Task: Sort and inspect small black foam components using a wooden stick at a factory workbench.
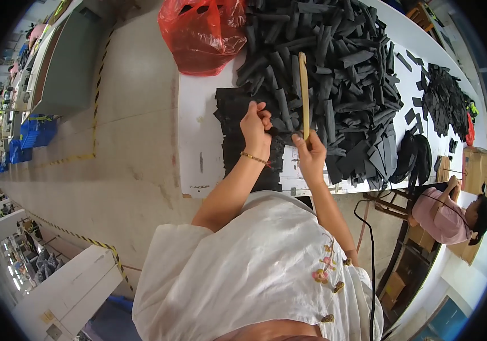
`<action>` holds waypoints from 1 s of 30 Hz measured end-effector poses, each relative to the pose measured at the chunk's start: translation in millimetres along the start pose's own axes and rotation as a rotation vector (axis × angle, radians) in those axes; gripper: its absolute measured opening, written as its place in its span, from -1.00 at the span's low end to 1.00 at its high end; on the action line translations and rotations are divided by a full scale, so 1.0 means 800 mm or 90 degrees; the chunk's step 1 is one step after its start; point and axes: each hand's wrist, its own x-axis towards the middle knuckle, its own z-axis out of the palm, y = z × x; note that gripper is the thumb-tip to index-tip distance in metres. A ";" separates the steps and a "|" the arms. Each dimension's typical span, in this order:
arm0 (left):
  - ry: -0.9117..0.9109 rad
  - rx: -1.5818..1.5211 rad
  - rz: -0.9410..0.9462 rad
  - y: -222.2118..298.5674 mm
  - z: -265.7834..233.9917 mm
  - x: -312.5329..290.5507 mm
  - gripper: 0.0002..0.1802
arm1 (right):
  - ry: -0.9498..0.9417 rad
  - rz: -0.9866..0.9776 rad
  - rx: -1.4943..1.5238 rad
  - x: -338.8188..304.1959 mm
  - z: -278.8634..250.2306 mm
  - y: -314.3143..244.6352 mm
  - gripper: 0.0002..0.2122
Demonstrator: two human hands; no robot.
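My right hand (313, 152) grips the lower end of a pale yellow, narrow stick (304, 94). It looks like wood or bamboo, and its far end is slightly hooked. Close by on the left, my left hand (256, 126) is closed with its fingers curled. Whether anything sits inside those fingers is hidden. Beneath the left hand lies a dark layer of flat black fabric pieces (233, 122) with uneven edges, at the table's near left. A large heap of curled black fabric strips (340, 74) spreads beyond and to the right of both hands.
A red plastic bag (204, 37) stands at the white table's (193, 125) far left. Flat black pieces (381, 156) and a dark cloth bundle (414, 156) lie to the right. Another black pile (443, 102) is farther right. A person in pink (442, 213) sits beyond; a black cable (370, 238) hangs nearby.
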 end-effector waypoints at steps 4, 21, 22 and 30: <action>-0.514 0.549 0.111 0.017 -0.010 -0.010 -0.61 | -0.072 0.060 -0.048 0.022 -0.015 -0.008 -0.76; -0.342 0.829 0.571 0.027 -0.018 0.006 -0.89 | 0.286 -0.178 -0.138 0.243 -0.132 -0.110 -0.63; -0.353 0.925 0.639 0.034 -0.022 0.041 -0.87 | 0.266 -0.154 -0.216 0.236 -0.132 -0.096 -0.61; -0.437 1.051 0.479 0.055 -0.054 0.146 -0.89 | -0.060 -0.139 -0.520 0.068 -0.127 0.004 -0.83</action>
